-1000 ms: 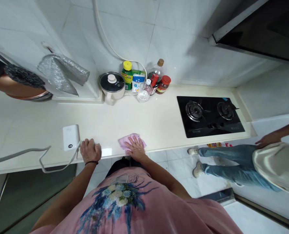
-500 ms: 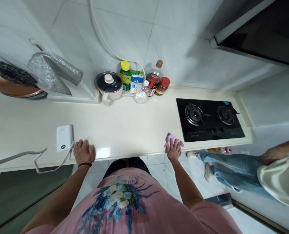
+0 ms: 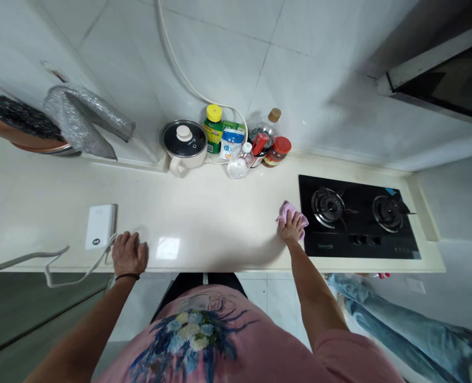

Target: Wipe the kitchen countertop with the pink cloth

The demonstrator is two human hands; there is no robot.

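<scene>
My right hand [image 3: 290, 227] presses a pink cloth [image 3: 288, 211] onto the cream countertop [image 3: 212, 213], right at the left edge of the black gas hob [image 3: 357, 218]. The fingers lie over the cloth and grip it. My left hand [image 3: 129, 253] rests on the counter near its front edge, fingers curled loosely, beside a white cable [image 3: 80, 268] that runs from a white box-shaped device [image 3: 99, 226]. I see nothing held in the left hand.
Against the tiled wall stand a small lidded pot [image 3: 183, 142], a yellow-capped bottle [image 3: 213, 129], a carton, a clear bottle [image 3: 241, 161] and a red-lidded jar [image 3: 278, 151]. A pan and foil sheet [image 3: 85, 118] sit far left. Another person's jeans-clad legs [image 3: 403, 324] are at the lower right.
My right hand slid the pink cloth from the counter's front middle rightward, then up to the hob's left edge. My left hand stayed in place. The other person moved toward the lower right.
</scene>
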